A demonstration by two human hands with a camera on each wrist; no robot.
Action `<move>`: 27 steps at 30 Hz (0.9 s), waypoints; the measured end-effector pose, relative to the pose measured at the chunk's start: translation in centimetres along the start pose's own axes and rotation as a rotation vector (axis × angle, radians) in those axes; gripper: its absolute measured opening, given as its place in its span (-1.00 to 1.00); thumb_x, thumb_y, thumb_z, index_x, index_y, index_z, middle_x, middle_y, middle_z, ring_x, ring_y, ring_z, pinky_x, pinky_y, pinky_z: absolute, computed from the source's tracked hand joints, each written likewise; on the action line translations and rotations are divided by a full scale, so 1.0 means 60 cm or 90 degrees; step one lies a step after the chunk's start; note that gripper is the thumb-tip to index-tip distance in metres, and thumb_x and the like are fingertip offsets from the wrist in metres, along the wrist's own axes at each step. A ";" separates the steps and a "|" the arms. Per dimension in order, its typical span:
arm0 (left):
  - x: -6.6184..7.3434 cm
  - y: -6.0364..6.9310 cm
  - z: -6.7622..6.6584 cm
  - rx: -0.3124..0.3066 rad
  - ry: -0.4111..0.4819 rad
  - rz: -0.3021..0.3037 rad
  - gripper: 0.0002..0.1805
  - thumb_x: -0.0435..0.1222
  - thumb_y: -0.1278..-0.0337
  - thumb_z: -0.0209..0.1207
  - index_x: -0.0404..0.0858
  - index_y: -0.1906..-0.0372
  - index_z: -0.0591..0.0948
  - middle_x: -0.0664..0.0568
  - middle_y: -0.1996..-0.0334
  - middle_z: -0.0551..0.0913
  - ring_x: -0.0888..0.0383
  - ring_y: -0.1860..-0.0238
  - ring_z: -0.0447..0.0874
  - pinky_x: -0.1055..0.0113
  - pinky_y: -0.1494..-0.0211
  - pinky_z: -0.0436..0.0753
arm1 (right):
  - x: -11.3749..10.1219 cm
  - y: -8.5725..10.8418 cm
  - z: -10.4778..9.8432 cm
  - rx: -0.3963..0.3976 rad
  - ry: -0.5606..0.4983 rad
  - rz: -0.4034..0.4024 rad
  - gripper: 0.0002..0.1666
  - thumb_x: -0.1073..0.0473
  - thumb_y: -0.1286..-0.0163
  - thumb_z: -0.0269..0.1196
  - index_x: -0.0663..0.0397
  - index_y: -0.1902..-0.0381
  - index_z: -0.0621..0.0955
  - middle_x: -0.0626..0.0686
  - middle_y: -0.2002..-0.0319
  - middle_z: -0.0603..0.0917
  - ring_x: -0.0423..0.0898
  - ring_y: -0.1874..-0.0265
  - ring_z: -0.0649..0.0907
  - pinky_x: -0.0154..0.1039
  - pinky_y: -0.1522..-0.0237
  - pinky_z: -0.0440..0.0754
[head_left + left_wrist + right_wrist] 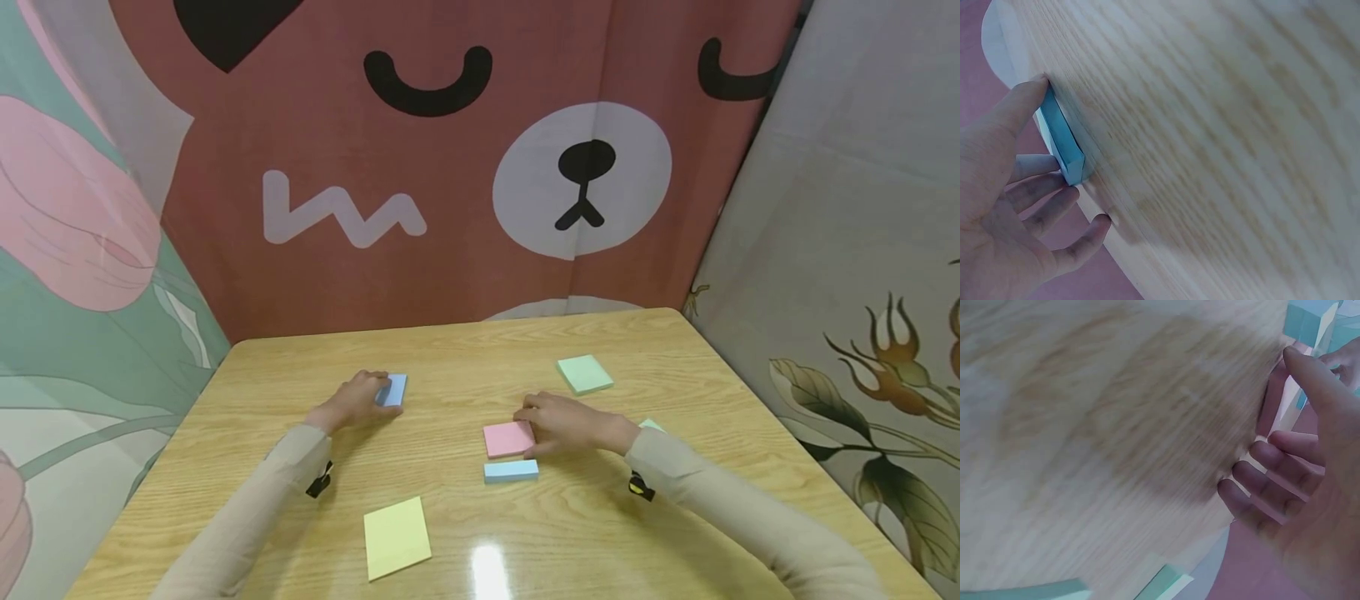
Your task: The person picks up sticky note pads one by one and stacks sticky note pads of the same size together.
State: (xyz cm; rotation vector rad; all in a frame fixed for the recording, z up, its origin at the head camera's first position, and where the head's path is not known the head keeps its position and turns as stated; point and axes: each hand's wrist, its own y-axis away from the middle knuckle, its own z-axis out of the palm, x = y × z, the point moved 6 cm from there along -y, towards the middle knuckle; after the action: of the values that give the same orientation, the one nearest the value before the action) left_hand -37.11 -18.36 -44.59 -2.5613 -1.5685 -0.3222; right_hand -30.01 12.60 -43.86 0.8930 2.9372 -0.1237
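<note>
Gripping seems the step in hand: the right hand [566, 423] pinches a pink rectangular paper pad [506, 439] just beyond a narrow pale-blue paper block [512, 472]; the left hand [354, 400] pinches a blue rectangular paper pad [394, 390] farther beyond that block, leftward. The next move likely calls for even pressure on these flat-sided stacks.

Passage lies between blue pad [396, 390] and pink pad [506, 439] (both obstacles).

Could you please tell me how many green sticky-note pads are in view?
2. The first green pad lies just beyond the right hand; the second green pad, partly hidden, peeks out from behind the right sleeve. Others could be fully covered.
</note>
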 end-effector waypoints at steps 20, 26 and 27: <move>-0.001 0.000 0.000 0.001 0.001 0.000 -0.29 -0.02 -0.21 0.31 -0.51 -0.23 0.51 -0.38 -0.29 0.41 -0.32 -0.23 0.39 -0.20 -0.13 0.48 | 0.015 0.028 0.015 0.037 -0.024 0.031 -0.36 -0.17 -0.35 0.32 0.21 -0.16 0.61 0.17 -0.18 0.56 0.11 -0.14 0.56 0.03 -0.12 0.54; -0.002 -0.001 0.000 0.002 0.001 0.001 -0.29 -0.01 -0.21 0.31 -0.51 -0.23 0.51 -0.38 -0.28 0.42 -0.31 -0.22 0.40 -0.20 -0.11 0.49 | 0.013 0.029 0.014 0.034 -0.028 0.031 -0.33 -0.16 -0.35 0.31 0.25 -0.19 0.58 0.22 -0.23 0.51 0.16 -0.17 0.54 0.05 -0.13 0.54; -0.002 -0.001 0.000 0.002 0.001 0.001 -0.29 -0.01 -0.21 0.31 -0.51 -0.22 0.51 -0.38 -0.28 0.42 -0.31 -0.22 0.40 -0.20 -0.11 0.49 | 0.012 0.029 0.013 0.033 -0.025 0.030 -0.32 -0.16 -0.35 0.31 0.27 -0.19 0.58 0.23 -0.24 0.50 0.18 -0.17 0.54 0.06 -0.13 0.53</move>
State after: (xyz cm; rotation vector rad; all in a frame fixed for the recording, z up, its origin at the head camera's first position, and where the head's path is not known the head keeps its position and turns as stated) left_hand -37.23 -18.45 -44.64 -2.5599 -1.5653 -0.3208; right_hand -29.61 14.34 -44.82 0.9539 2.8871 -0.2126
